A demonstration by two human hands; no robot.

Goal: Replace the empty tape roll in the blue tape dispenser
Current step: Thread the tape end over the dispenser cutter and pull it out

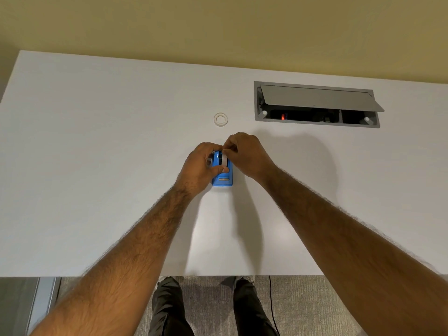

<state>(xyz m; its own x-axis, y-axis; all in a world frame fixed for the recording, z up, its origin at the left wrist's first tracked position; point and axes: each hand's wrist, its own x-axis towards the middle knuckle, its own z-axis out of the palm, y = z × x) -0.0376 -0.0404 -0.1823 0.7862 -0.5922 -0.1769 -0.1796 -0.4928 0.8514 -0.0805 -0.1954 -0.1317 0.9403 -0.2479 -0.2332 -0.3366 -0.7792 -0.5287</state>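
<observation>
The blue tape dispenser (224, 179) stands on the white table (97, 166), its cutter end toward me. My left hand (200, 166) wraps its left side, thumb across the top. My right hand (244, 154) pinches a whitish strip of tape (224, 160) over the dispenser's open top; the roll inside is mostly hidden by my fingers. A bare white tape ring (220, 119) lies flat on the table a short way beyond the dispenser, untouched.
A grey cable box (315, 105) with its lid raised is set into the table at the back right. The yellow wall runs behind the table's far edge. My legs and a black cable (271, 306) show below the near edge.
</observation>
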